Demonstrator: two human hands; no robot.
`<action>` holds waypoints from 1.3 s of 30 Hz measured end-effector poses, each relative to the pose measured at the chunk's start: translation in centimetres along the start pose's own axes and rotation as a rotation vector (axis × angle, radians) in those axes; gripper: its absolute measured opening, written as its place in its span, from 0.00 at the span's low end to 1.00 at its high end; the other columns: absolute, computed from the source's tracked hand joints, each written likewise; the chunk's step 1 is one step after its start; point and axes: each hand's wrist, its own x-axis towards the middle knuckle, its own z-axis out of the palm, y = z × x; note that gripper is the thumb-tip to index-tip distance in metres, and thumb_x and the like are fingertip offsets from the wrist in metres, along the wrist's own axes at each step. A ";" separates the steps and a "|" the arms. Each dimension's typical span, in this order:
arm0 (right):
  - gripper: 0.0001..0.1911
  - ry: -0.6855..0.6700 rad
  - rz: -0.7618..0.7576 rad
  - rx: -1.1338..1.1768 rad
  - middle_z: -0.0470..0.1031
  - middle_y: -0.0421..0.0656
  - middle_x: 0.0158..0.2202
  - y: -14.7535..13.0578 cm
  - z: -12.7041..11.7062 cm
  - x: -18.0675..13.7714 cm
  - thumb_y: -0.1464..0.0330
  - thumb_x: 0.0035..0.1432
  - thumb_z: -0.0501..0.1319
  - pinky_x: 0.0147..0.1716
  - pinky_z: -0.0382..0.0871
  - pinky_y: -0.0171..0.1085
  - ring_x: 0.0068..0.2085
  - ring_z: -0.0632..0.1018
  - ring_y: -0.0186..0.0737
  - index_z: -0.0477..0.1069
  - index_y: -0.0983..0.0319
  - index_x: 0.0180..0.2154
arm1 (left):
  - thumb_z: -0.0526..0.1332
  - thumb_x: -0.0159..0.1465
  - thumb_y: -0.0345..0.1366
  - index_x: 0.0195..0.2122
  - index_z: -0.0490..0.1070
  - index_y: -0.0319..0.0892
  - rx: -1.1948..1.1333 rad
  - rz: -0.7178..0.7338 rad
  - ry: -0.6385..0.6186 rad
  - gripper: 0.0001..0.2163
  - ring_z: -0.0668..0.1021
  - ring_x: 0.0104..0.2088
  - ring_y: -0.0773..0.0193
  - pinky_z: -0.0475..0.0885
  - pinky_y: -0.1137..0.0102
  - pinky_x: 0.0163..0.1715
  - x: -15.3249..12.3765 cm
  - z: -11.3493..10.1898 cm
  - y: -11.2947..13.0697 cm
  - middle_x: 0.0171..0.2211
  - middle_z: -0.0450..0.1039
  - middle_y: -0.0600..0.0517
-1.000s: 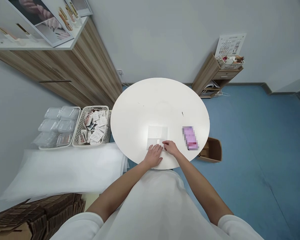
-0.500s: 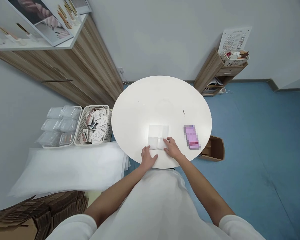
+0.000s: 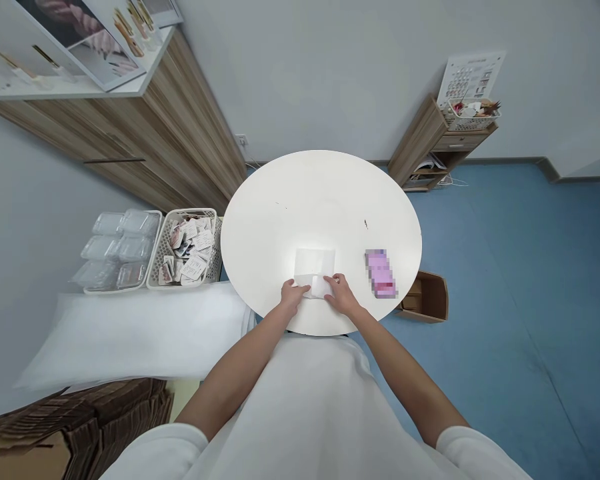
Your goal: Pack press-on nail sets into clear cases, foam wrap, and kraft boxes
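A thin white sheet (image 3: 314, 259), perhaps foam or paper, lies on the white oval table (image 3: 280, 227) near its front edge. Its near part is folded over, with a small paler patch near the middle of the fold. At the near left corner my left hand (image 3: 291, 297) is closed on the sheet, thumb lying over the fold. My right hand (image 3: 343, 295) grips the right side of the fold, with its fingertips on top and the thumb lower down. Anything inside the fold is hidden.
A pixelated purple phone-like thing (image 3: 381, 273) lies right of the sheet. Left of the table stand a basket of cards (image 3: 155, 277), clear plastic boxes (image 3: 103, 247) and a stack of white sheets (image 3: 145, 333). An open cardboard box (image 3: 434, 300) sits on the floor at right.
My left hand has moved up onto the sheet's left corner, and its thumb has come over the fold. The right hand stays at the right side, almost unmoved.
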 end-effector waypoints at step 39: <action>0.08 0.225 0.330 0.059 0.64 0.40 0.35 -2.2 0.3 3.2 0.62 0.50 0.55 0.26 0.58 0.32 0.29 0.68 0.32 0.64 0.60 0.31 | 0.52 0.56 0.32 0.52 0.58 0.41 0.813 0.932 -0.375 0.21 0.68 0.45 0.55 0.64 0.60 0.44 -4.6 0.0 0.7 0.46 0.64 0.44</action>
